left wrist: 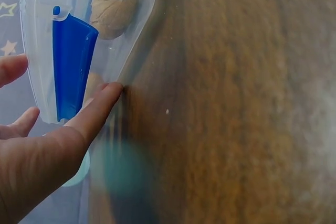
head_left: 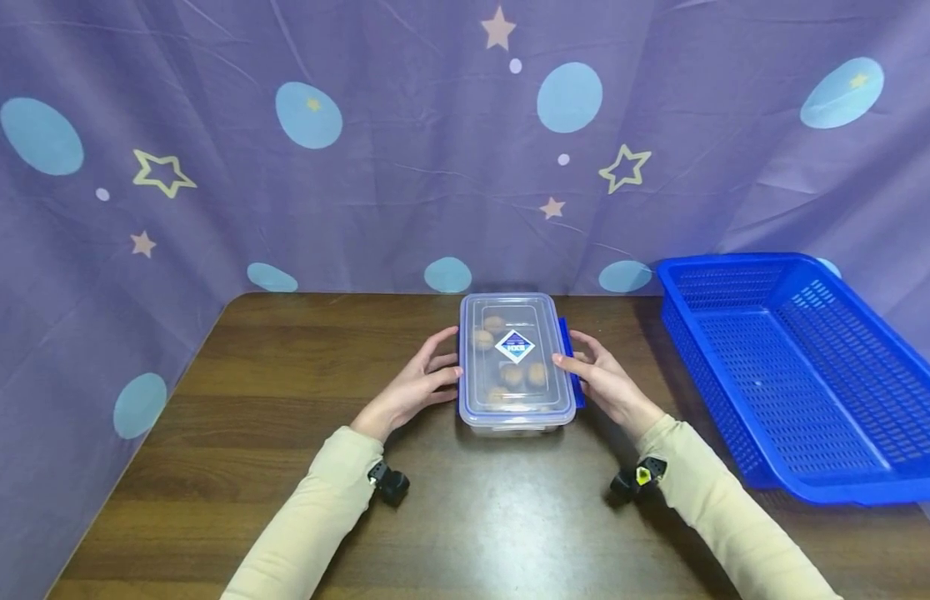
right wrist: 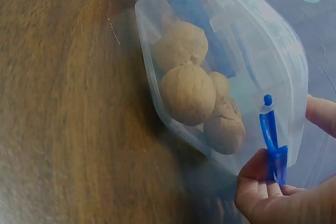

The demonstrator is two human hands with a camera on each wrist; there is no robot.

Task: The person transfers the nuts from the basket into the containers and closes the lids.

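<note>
A clear plastic food container (head_left: pixel 480 312) with a blue-edged lid stands on the table, several walnuts (right wrist: pixel 188 94) inside. My left hand (head_left: pixel 412 387) holds its left side; in the left wrist view one finger reaches the bottom edge beside a blue clasp (left wrist: pixel 73 69), with other fingertips near the lid. On the right side, my right hand (head_left: pixel 611 383) grips the container, thumb on the lid's rim and fingers curled at the other blue clasp (head_left: pixel 564 333), which juts outward. A diamond-shaped label (head_left: pixel 515 346) is on the lid.
A large blue plastic basket (head_left: pixel 712 400) stands at the right of the brown wooden table (head_left: pixel 285 358). Behind the table hangs a purple curtain (head_left: pixel 405 150) with stars and blue ovals. Each wrist carries a small black camera (head_left: pixel 390 483).
</note>
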